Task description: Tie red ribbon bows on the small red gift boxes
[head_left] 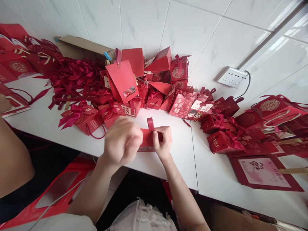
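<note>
A small flat red gift box (147, 138) with a ribbon loop (150, 123) standing up from its top lies near the front edge of the white table (168, 160). My left hand (122, 141) is curled around the box's left end, knuckles toward me. My right hand (163, 139) pinches the box's right side just under the loop. The box's lower part is hidden behind my hands.
A heap of red gift boxes (144, 86) and loose red ribbons (72, 78) fills the back of the table. More red boxes and bags (231, 134) sit at right, with a flat red card (264, 173). A wall socket (231, 77) is behind. Another person's arm (12, 157) is at left.
</note>
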Tool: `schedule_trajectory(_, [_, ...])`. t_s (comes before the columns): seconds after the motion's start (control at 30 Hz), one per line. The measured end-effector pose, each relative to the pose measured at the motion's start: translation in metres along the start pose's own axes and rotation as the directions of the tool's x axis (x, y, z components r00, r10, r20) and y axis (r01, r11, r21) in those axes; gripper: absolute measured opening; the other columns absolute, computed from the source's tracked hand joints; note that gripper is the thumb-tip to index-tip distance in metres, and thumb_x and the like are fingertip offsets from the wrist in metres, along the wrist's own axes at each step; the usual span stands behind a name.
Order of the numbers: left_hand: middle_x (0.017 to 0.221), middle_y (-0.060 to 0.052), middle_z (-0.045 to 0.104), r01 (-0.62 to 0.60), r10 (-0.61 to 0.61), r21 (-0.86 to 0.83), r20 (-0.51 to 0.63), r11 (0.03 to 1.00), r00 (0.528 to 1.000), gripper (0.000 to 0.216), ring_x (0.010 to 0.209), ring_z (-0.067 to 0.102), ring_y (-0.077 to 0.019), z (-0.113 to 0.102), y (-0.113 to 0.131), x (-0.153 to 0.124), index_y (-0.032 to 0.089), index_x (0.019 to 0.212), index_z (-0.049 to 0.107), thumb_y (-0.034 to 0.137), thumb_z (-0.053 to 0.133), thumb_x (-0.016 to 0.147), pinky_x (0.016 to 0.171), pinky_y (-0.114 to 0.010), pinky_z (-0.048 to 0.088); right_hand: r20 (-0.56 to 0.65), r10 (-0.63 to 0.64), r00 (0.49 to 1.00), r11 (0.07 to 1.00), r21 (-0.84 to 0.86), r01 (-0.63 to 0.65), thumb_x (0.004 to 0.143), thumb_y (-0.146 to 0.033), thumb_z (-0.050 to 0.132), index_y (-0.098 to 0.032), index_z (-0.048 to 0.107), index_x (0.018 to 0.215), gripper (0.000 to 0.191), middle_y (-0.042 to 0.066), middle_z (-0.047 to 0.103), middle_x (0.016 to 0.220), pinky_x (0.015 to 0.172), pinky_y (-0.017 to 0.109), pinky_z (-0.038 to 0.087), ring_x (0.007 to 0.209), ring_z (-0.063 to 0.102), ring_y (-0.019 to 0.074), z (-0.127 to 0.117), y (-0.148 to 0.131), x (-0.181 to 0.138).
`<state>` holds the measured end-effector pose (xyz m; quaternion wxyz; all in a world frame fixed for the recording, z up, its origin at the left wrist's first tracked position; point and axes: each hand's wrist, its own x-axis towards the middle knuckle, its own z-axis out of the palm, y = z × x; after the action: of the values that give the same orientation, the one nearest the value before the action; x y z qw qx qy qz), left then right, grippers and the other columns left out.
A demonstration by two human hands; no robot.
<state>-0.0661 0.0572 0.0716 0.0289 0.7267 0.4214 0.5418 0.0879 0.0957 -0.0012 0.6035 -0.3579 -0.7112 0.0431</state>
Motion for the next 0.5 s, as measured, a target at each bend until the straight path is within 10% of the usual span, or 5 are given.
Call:
schedule_trajectory(0.23, [0.100, -0.005, 0.065, 0.253, -0.244, -0.022, 0.196, 0.967, 0.950, 0.035, 0.089, 0.064, -0.0174, 0.034, -0.035, -0.004, 0.020, 0.109, 0.049, 0.033, 0.063, 0.080, 0.080, -0.031, 0.054, -0.004, 0.021, 1.000, 1.000, -0.001, -0.021, 0.090, -0.018, 0.051, -0.022, 0.057, 0.090, 0.007, 0.002, 0.057, 0.078, 0.063, 0.033, 0.047, 0.073, 0.055, 0.0164, 0.001, 0.000, -0.001])
schedule_trajectory(0.5, [0.073, 0.004, 0.065, 0.214, -0.207, -0.228, 0.052, 0.950, 0.977, 0.030, 0.074, 0.067, -0.0124, 0.047, -0.030, -0.003, 0.022, 0.103, 0.044, 0.024, 0.063, 0.080, 0.069, -0.024, 0.055, -0.014, 0.010, 1.000, 0.999, 0.035, -0.009, 0.088, -0.016, 0.054, -0.022, 0.058, 0.091, 0.008, 0.001, 0.057, 0.078, 0.063, 0.032, 0.047, 0.073, 0.054, 0.0156, 0.000, 0.000, 0.001])
